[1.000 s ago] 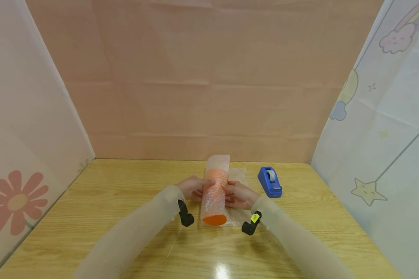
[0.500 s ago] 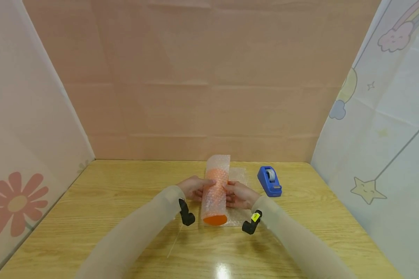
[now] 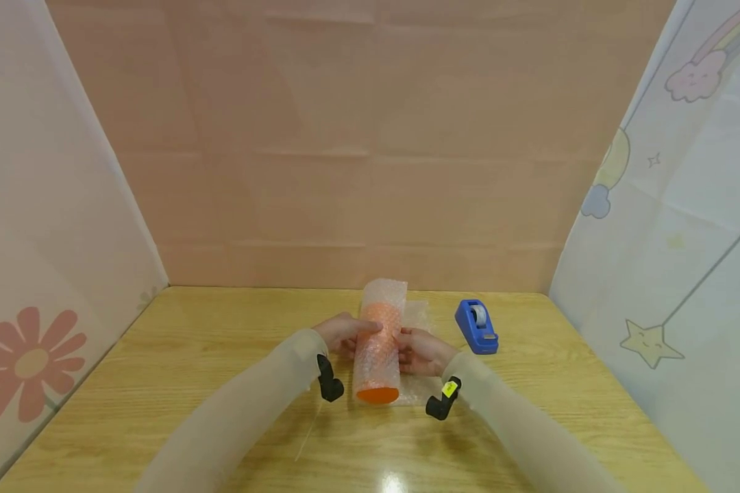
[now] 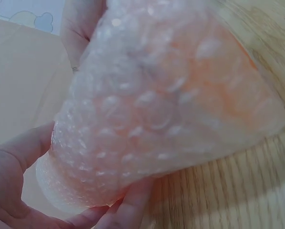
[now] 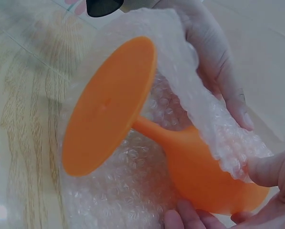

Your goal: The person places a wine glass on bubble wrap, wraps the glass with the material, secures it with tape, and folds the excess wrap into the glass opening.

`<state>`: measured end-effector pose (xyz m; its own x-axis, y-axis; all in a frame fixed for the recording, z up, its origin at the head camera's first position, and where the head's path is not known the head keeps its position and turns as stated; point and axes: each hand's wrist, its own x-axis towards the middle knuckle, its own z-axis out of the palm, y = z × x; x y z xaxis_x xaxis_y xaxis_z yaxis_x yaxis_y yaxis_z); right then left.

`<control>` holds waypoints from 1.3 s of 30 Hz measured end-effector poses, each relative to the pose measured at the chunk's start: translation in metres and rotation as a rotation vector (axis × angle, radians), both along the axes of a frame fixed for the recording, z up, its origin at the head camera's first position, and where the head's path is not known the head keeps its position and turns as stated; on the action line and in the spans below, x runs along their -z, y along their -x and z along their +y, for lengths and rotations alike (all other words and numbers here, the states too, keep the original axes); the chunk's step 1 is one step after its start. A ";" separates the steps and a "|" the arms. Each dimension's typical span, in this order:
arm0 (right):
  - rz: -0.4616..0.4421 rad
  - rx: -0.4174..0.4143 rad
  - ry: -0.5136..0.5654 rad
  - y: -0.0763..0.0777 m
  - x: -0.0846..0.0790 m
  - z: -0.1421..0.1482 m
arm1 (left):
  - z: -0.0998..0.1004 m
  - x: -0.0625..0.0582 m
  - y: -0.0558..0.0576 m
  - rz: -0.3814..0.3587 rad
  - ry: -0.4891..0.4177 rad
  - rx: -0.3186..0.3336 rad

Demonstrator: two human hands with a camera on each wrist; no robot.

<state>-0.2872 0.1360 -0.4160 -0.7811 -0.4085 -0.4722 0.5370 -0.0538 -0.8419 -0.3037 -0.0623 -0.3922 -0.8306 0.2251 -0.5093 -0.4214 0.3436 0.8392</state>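
An orange goblet with a round foot, thin stem and wide bowl lies on its side, partly wrapped in bubble wrap. Its foot faces the near side of the table. My left hand grips the wrapped goblet from the left, thumb on top and fingers curled round the side. On the right, my right hand pinches the upper edge of the wrap with the thumb, its fingers under the bowl. In the right wrist view the wrap gapes along that side, leaving stem and bowl exposed.
A blue tape dispenser stands to the right of the hands. Flat bubble wrap extends rightward under the right hand. A thin pale strip lies on the wooden table. Cloth walls enclose the back and sides.
The orange sliver at the roll's right edge is now covered by wrap in the head view. Both hands keep nearly the same place and hold; the head view has shifted slightly.
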 end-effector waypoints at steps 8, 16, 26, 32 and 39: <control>0.030 -0.018 0.017 0.000 -0.008 -0.001 | -0.001 -0.007 0.000 0.170 0.145 0.123; 0.000 0.027 0.001 -0.001 -0.009 -0.001 | 0.001 -0.007 -0.003 0.143 0.131 0.087; 0.064 0.115 -0.121 -0.003 -0.011 -0.006 | 0.002 -0.003 -0.003 0.128 0.145 0.088; 0.125 0.033 -0.132 -0.005 -0.010 -0.004 | 0.001 -0.003 -0.004 0.133 0.120 0.092; 0.144 0.032 -0.253 -0.006 -0.014 -0.001 | 0.002 -0.005 -0.005 0.113 0.124 0.067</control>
<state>-0.2807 0.1348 -0.4021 -0.8579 -0.2662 -0.4394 0.4127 0.1522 -0.8981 -0.2983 -0.0603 -0.3871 -0.8693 0.2228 -0.4412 -0.3002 0.4712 0.8294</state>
